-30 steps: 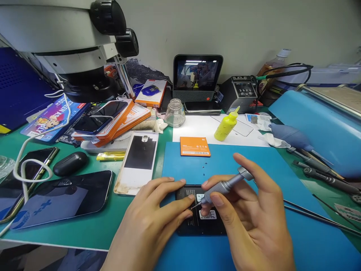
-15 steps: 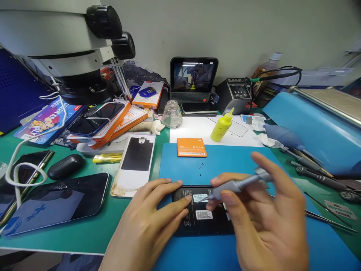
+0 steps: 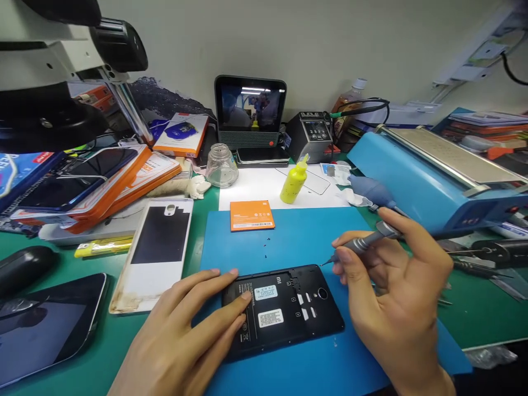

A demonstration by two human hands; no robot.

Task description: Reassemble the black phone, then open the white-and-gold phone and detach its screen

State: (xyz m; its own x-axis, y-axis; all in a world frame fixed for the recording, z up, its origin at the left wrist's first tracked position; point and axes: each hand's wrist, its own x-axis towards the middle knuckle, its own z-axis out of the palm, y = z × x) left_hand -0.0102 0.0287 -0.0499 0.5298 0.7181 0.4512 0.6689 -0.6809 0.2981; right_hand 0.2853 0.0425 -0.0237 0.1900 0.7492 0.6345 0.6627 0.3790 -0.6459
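Note:
A black phone (image 3: 284, 319), its inner back with white labels facing up, lies slightly askew on the blue mat (image 3: 231, 250). My left hand (image 3: 185, 324) holds its left end against the mat, the fingers laid over the edge and back. In my right hand (image 3: 383, 286) is a grey precision screwdriver (image 3: 363, 242), gripped between thumb and fingers. Its thin tip points left and down, close to the phone's upper right corner; whether it touches I cannot tell. An orange battery (image 3: 252, 215) and a few tiny dark screws (image 3: 266, 247) lie beyond the phone.
A white back cover (image 3: 157, 242) and another phone (image 3: 53, 324) lie on the left. Behind the mat stand a yellow bottle (image 3: 293, 182), a glass jar (image 3: 221, 166) and a screen (image 3: 251, 104). A microscope (image 3: 45, 110) overhangs the left; a blue machine (image 3: 404, 176) stands right.
My right hand has moved the screwdriver from over the phone's labels to its upper right corner. The phone's right end, with the camera opening, now shows. The view has shifted to the right.

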